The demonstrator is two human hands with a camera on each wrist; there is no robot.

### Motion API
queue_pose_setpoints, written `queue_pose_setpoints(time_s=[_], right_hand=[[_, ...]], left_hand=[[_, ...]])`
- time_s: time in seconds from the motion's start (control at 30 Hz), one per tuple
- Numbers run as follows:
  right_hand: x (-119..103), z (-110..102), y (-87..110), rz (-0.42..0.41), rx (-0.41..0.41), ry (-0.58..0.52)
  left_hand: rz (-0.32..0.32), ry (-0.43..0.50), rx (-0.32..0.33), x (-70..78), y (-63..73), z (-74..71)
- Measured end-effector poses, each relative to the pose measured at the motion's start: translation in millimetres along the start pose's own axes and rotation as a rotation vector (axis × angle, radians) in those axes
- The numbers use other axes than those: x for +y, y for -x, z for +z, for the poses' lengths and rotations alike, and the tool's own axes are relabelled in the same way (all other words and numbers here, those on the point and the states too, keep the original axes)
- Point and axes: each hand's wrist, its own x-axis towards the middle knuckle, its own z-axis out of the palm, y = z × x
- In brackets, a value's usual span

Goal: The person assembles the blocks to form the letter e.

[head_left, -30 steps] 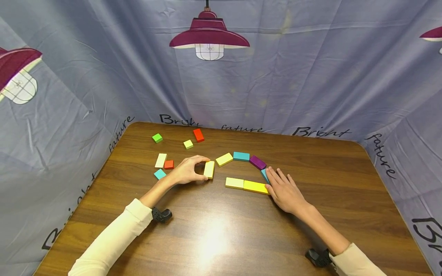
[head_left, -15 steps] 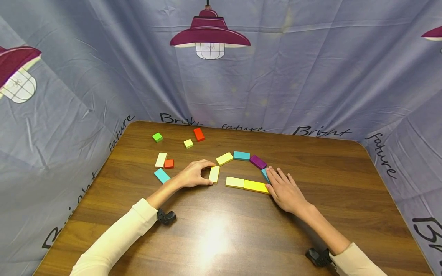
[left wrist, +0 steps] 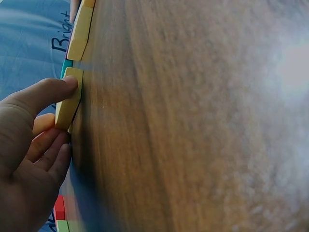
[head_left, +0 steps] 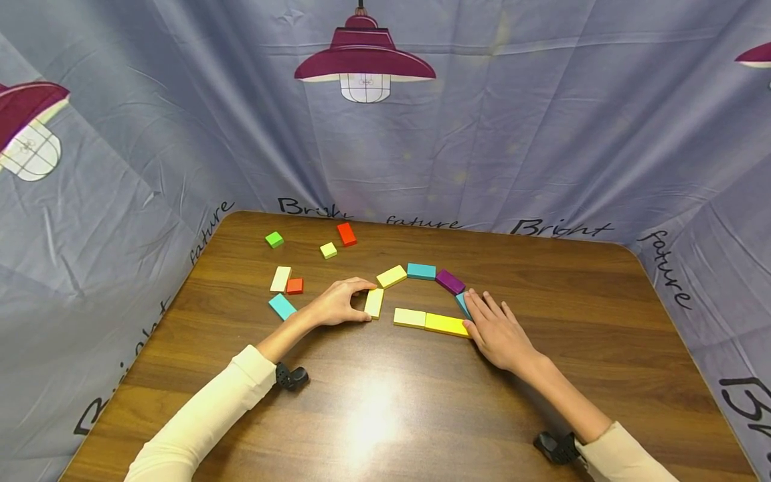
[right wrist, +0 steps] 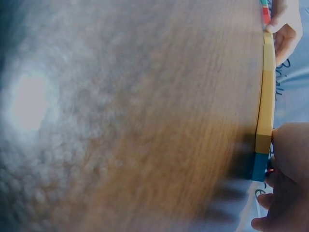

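A pale yellow block (head_left: 373, 303) lies on the tabletop (head_left: 470, 415), pinched by the left hand (head_left: 338, 304). Just past its far end curve another yellow block (head_left: 392, 276), a teal block (head_left: 421, 271) and a purple block (head_left: 450, 282). The right hand (head_left: 498, 333), fingers straight, partly covers a blue block (head_left: 462, 305).

Curtained booth, looks like a recording set-up; type of building around it unclear.
Grey-blue fabric curtain (head_left: 542, 134), creased, hung behind and to both sides of a wood-grain surface (head_left: 482, 415). Maroon pendant lamps (head_left: 365, 60) only printed on the cloth; "Bright" and "fature" lettering (head_left: 563, 229) along its lower part. Black wrist cameras (head_left: 292, 377) point to filming. Bright glare on the woodgrain.
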Motion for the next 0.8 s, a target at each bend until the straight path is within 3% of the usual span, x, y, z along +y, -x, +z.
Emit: queue_pose_setpoints(time_s=[0.8], right_hand=[[1.0, 0.7, 0.1, -0.006, 0.002, 0.003]], left_hand=[[-0.022, -0.018, -0.024, 0.7, 0.4, 0.6]])
